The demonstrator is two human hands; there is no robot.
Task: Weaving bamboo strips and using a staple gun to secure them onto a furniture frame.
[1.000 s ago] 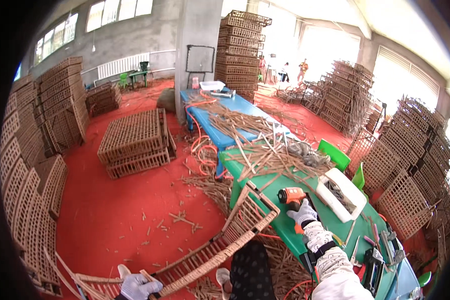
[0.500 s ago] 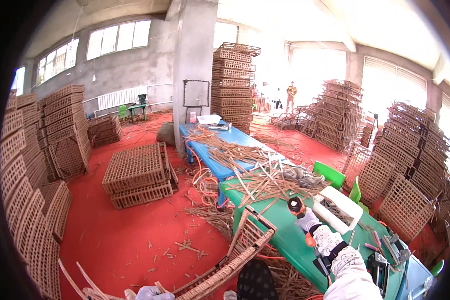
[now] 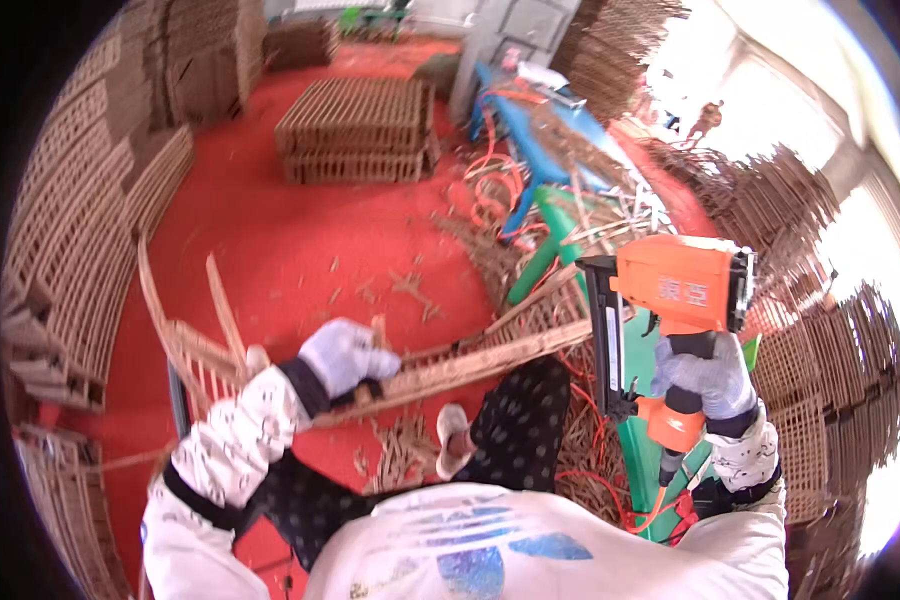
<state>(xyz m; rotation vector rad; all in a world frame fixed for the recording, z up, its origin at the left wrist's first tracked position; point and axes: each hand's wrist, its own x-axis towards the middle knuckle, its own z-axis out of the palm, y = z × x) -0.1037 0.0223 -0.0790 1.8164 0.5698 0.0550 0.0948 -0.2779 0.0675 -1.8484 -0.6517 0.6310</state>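
Observation:
My right hand (image 3: pixel 708 375), in a pale glove, grips the handle of an orange and black nail gun (image 3: pixel 670 300) raised at the right, its black magazine hanging down. An orange air hose (image 3: pixel 660 500) trails from the handle's base. My left hand (image 3: pixel 345 355), also gloved, clasps the edge of a woven wicker frame (image 3: pixel 470 360) that lies across my knees, with long strips sticking up at its left end (image 3: pixel 185 335). My patterned trousers and one foot (image 3: pixel 450 435) show below the frame.
A green table (image 3: pixel 635 350) and a blue table (image 3: pixel 530 130) strewn with wicker strips stand at the right. Stacked woven panels (image 3: pixel 355 130) sit on the red floor (image 3: pixel 260 240) ahead, more stacks line the left wall (image 3: pixel 65 240) and right side (image 3: pixel 800 330). Orange hose coils (image 3: pixel 485 190) lie nearby.
My head has tipped down toward my lap. My right hand has lifted the nail gun off the green table and brought it close. My left hand has come up along the frame.

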